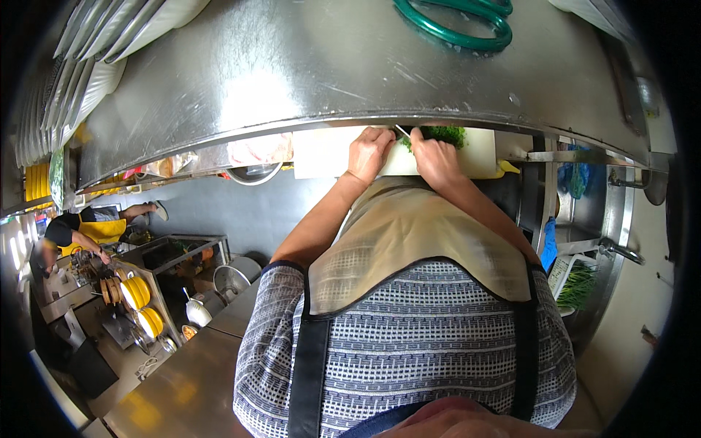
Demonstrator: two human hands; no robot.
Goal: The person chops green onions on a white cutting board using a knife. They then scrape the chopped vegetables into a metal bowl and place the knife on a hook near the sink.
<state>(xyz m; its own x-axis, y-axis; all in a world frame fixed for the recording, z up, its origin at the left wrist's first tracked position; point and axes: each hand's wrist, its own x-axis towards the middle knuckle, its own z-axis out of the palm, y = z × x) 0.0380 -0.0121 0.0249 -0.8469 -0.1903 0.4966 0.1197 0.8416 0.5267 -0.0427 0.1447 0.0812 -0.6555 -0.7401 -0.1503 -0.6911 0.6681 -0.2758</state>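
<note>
A white cutting board lies in front of me, partly hidden under the edge of a steel shelf. On it my right hand is closed round a knife; only a short strip of the blade shows. Left of the blade, my left hand rests on the board with curled fingers close to the knife. What those fingers press on is mostly hidden by the shelf edge. Finely chopped green herbs lie heaped beyond and beside my right hand.
The steel shelf overhangs the board and carries stacked white plates and a green coiled hose. Packed meat is left of the board. At right, a sink holds a basket of long greens. Another person works far left.
</note>
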